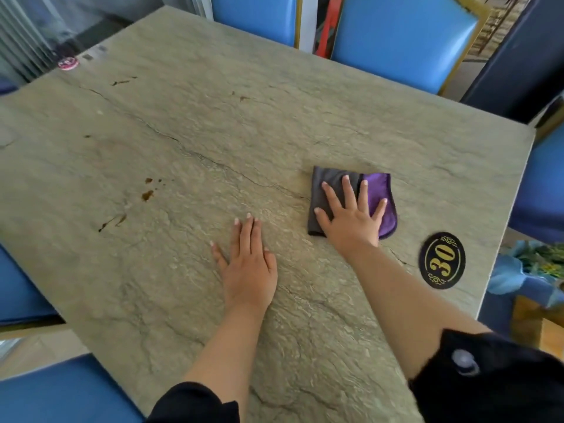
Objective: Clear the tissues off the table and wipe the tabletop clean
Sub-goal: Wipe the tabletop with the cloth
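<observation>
On the table (274, 123), right hand (351, 219) presses the cloth (380, 193) with flat fingers; left hand (248, 270) lies flat, empty. Far-left stains (147, 194) risk being missed.

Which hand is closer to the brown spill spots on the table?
The left hand. It lies flat on the grey-green stone tabletop, just right of the brown spill spots. The right hand is farther right, pressing the folded grey and purple cloth.
</observation>
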The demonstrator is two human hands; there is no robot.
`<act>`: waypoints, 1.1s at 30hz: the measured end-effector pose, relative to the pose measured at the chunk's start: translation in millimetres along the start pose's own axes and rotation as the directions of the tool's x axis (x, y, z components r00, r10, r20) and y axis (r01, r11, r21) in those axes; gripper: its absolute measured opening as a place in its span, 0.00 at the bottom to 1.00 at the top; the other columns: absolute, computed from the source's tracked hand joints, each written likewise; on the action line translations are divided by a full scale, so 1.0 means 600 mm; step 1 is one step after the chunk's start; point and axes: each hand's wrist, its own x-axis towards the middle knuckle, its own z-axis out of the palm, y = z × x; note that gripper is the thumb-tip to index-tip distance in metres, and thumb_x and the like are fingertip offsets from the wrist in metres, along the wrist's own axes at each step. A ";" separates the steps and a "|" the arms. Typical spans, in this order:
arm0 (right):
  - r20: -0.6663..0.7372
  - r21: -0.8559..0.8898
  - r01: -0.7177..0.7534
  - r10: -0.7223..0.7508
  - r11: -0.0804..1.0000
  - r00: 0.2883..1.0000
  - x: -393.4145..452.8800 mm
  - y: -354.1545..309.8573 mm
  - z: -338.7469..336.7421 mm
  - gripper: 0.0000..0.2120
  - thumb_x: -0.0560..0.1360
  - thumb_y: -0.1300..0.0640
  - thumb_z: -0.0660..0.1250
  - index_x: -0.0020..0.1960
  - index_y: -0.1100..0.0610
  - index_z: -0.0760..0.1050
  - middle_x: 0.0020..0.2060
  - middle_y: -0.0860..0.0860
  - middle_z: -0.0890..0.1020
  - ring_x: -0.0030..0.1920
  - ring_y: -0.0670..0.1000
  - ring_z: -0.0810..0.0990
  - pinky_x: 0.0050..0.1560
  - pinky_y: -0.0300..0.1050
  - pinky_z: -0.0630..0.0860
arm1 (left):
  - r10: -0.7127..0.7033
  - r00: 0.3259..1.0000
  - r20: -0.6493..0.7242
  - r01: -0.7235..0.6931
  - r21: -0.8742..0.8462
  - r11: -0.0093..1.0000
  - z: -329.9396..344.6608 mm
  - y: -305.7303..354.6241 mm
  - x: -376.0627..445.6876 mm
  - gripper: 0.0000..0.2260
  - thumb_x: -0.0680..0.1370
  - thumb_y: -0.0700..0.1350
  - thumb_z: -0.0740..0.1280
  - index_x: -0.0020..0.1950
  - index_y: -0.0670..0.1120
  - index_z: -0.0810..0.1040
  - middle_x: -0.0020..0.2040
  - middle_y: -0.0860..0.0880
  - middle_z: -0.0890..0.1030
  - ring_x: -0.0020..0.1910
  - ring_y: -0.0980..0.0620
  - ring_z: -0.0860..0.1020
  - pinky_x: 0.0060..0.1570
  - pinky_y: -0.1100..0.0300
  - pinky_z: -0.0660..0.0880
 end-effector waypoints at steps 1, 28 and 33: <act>0.010 0.013 -0.044 0.044 0.999 0.999 0.000 -0.027 0.002 0.28 0.78 0.34 0.41 0.76 0.36 0.40 0.78 0.46 0.39 0.77 0.58 0.34 0.70 0.71 0.36 | 0.005 1.000 0.001 -0.005 -0.002 1.000 0.000 0.000 -0.001 0.29 0.77 0.52 0.37 0.79 0.51 0.45 0.80 0.57 0.44 0.78 0.55 0.41 0.73 0.35 0.39; -0.156 0.216 -0.305 0.341 0.928 0.927 0.025 0.198 -0.029 0.27 0.82 0.51 0.43 0.79 0.51 0.43 0.79 0.48 0.44 0.78 0.51 0.37 0.76 0.57 0.38 | 0.458 0.883 0.108 -0.463 0.028 0.886 0.033 0.375 0.234 0.25 0.80 0.64 0.44 0.77 0.64 0.45 0.80 0.54 0.41 0.78 0.52 0.40 0.67 0.28 0.36; -0.136 0.199 -0.365 0.394 0.910 0.909 0.048 0.200 -0.024 0.28 0.82 0.50 0.39 0.78 0.53 0.34 0.77 0.48 0.36 0.76 0.53 0.31 0.75 0.58 0.35 | 0.722 0.677 0.143 -0.731 0.022 0.682 0.030 0.419 0.342 0.25 0.78 0.66 0.47 0.75 0.69 0.48 0.79 0.60 0.44 0.79 0.54 0.42 0.69 0.29 0.38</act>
